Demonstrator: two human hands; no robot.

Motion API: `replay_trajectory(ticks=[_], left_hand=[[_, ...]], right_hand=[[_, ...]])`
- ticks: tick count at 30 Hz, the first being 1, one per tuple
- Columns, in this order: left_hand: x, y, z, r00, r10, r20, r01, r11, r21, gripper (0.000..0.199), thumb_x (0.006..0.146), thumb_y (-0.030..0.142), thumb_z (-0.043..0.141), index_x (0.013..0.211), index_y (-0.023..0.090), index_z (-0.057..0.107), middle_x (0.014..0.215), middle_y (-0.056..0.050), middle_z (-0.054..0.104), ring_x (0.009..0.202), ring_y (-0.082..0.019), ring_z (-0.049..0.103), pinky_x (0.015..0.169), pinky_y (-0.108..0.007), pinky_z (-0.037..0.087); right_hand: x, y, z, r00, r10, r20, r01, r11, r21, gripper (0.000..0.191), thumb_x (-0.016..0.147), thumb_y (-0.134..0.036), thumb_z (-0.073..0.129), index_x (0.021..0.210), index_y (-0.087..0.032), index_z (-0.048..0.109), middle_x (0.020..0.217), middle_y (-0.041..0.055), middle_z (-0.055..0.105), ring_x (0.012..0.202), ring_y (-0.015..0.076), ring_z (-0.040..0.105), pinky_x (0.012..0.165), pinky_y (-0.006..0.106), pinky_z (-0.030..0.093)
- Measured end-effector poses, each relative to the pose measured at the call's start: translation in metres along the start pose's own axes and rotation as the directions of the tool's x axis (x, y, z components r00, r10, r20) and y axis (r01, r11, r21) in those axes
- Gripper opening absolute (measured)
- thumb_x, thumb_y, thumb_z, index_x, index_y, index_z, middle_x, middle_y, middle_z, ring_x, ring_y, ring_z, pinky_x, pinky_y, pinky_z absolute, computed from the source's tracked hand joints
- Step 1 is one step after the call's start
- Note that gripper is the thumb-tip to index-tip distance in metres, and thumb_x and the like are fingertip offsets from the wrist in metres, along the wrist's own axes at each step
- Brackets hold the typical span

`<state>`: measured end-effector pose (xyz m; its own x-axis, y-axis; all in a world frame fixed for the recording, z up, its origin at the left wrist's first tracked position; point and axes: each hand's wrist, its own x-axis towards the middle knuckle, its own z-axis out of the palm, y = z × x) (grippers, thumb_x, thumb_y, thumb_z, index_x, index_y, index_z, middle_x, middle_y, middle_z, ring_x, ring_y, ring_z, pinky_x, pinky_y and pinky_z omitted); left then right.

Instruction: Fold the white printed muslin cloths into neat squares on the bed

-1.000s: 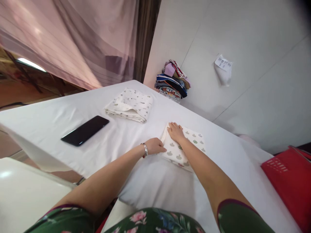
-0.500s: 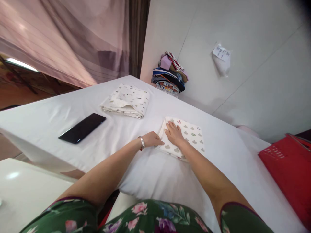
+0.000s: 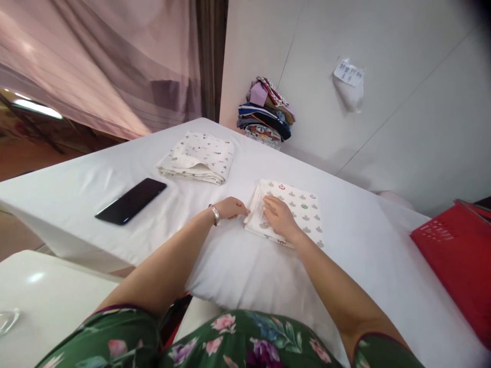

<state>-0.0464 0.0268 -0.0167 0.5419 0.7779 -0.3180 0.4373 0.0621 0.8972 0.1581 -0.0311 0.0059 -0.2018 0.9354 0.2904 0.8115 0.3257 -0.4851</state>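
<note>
A folded white cloth (image 3: 307, 209) printed with grey, red and green motifs lies before me on the white-covered table. My left hand (image 3: 231, 208), with a bracelet at its wrist, is at the cloth's left edge, thumb and fingers closed in a pinch on the layers there. On top of the cloth rests my right hand (image 3: 280, 217), palm down, fingers stretched out toward the left edge and holding nothing. Farther back to the left lies a second folded white cloth (image 3: 205, 153) with small prints, its front flap slightly raised.
A black phone (image 3: 131, 201) lies on the white tablecloth (image 3: 153, 255) at left. Folded clothes (image 3: 264, 115) are stacked by the wall behind the table. A red bag (image 3: 456, 255) is at the right edge. A white stool-like surface (image 3: 49, 291) stands at lower left.
My left hand has shifted slightly left and up along the cloth's edge. My right hand has slid a little toward me, its fingers more bent. The view has tilted slightly.
</note>
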Motion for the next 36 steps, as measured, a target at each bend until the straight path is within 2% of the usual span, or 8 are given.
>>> replay_trajectory(ticks=[3, 7, 12, 17, 24, 29, 33, 36], left_hand=[[0.001, 0.0, 0.001, 0.999, -0.009, -0.049, 0.01, 1.0, 0.026, 0.037, 0.061, 0.05, 0.066, 0.06, 0.015, 0.056, 0.038, 0.006, 0.042, 0.039, -0.006, 0.034, 0.044, -0.021, 0.027], [-0.003, 0.005, 0.005, 0.999, -0.034, -0.037, 0.036, 0.998, 0.06, 0.043, 0.061, 0.056, 0.065, 0.055, 0.015, 0.052, 0.039, 0.005, 0.044, 0.039, -0.007, 0.036, 0.044, -0.022, 0.031], [-0.007, 0.01, 0.006, 0.998, -0.064, 0.028, 0.062, 0.996, 0.056, 0.044, 0.056, 0.056, 0.069, 0.053, 0.015, 0.052, 0.041, 0.004, 0.045, 0.042, -0.008, 0.039, 0.044, -0.023, 0.033], [-0.011, 0.013, 0.01, 0.995, -0.034, 0.092, 0.041, 0.996, -0.073, 0.04, 0.056, 0.05, 0.07, 0.052, 0.015, 0.051, 0.04, 0.004, 0.043, 0.04, -0.007, 0.037, 0.04, -0.022, 0.029], [-0.016, 0.015, 0.01, 0.982, 0.041, 0.182, -0.014, 0.989, -0.15, 0.031, 0.064, 0.041, 0.062, 0.054, 0.014, 0.051, 0.046, 0.003, 0.045, 0.039, -0.006, 0.036, 0.038, -0.021, 0.025], [-0.018, 0.015, 0.011, 0.953, 0.099, 0.285, -0.101, 0.995, -0.006, 0.021, 0.068, 0.032, 0.054, 0.055, 0.015, 0.05, 0.048, 0.003, 0.048, 0.038, -0.005, 0.035, 0.039, -0.022, 0.025], [-0.024, 0.02, 0.011, 0.927, 0.114, 0.356, -0.093, 0.993, -0.074, 0.019, 0.07, 0.033, 0.055, 0.065, 0.016, 0.053, 0.049, 0.004, 0.048, 0.038, -0.006, 0.036, 0.039, -0.021, 0.026], [-0.027, 0.022, 0.011, 0.885, 0.105, 0.454, -0.084, 0.994, -0.067, 0.025, 0.068, 0.04, 0.06, 0.077, 0.016, 0.056, 0.047, 0.006, 0.048, 0.036, -0.006, 0.036, 0.037, -0.02, 0.026]], right_hand=[[-0.028, -0.016, 0.0, 0.993, -0.107, -0.045, 0.105, 0.993, -0.05, 0.03, 0.084, -0.036, 0.051, 0.108, -0.021, 0.061, 0.113, 0.0071, 0.06, 0.108, 0.0212, 0.052, 0.097, 0.038, 0.037], [-0.047, -0.024, 0.008, 0.984, -0.175, -0.026, 0.17, 0.975, -0.141, 0.032, 0.081, -0.038, 0.058, 0.108, -0.021, 0.059, 0.111, 0.0093, 0.059, 0.105, 0.0249, 0.051, 0.092, 0.041, 0.038], [-0.048, -0.021, 0.019, 0.984, -0.178, -0.005, 0.173, 0.963, -0.207, 0.028, 0.085, -0.033, 0.053, 0.109, -0.02, 0.058, 0.108, 0.0102, 0.058, 0.101, 0.0251, 0.05, 0.086, 0.041, 0.04], [-0.051, -0.021, 0.021, 0.978, -0.206, 0.003, 0.202, 0.954, -0.221, 0.034, 0.088, -0.034, 0.047, 0.119, -0.019, 0.053, 0.118, 0.0116, 0.054, 0.11, 0.0259, 0.045, 0.091, 0.042, 0.036], [-0.054, -0.022, 0.022, 0.977, -0.204, -0.069, 0.19, 0.967, -0.17, 0.032, 0.092, -0.031, 0.04, 0.118, -0.02, 0.055, 0.116, 0.0086, 0.058, 0.11, 0.0226, 0.048, 0.093, 0.038, 0.036], [-0.054, -0.024, 0.024, 0.978, -0.197, -0.064, 0.187, 0.972, -0.145, 0.033, 0.093, -0.027, 0.037, 0.121, -0.022, 0.054, 0.115, 0.0084, 0.058, 0.109, 0.0222, 0.049, 0.092, 0.038, 0.039], [-0.056, -0.022, 0.028, 0.97, -0.213, -0.118, 0.199, 0.972, -0.122, 0.039, 0.091, -0.027, 0.04, 0.128, -0.018, 0.047, 0.118, 0.0119, 0.055, 0.112, 0.0244, 0.048, 0.095, 0.041, 0.04], [-0.058, -0.021, 0.031, 0.961, -0.243, -0.131, 0.233, 0.968, -0.09, 0.042, 0.089, -0.025, 0.041, 0.131, -0.018, 0.044, 0.121, 0.0127, 0.053, 0.114, 0.025, 0.047, 0.098, 0.043, 0.04]])
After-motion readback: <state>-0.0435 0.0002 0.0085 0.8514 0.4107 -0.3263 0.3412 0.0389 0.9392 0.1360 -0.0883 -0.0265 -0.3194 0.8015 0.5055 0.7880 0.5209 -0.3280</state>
